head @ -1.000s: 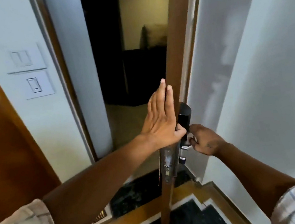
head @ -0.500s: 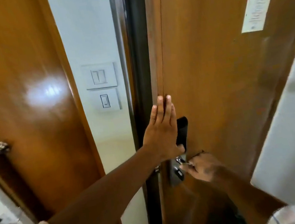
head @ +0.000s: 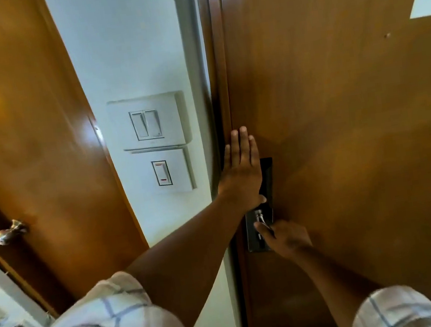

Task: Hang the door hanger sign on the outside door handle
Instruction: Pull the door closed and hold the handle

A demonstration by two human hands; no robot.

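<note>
Fingers (head: 241, 151) pressed together, left hand (head: 241, 176) flat on wooden door (head: 341, 118); right hand (head: 285, 238) apparently grips handle (head: 260, 216).

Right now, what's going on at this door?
A person is at the wooden door, seen from inside. The left hand lies flat against it near the edge, partly over the black lock plate. The right hand grips the metal lever handle. No door hanger sign is in view.
</note>
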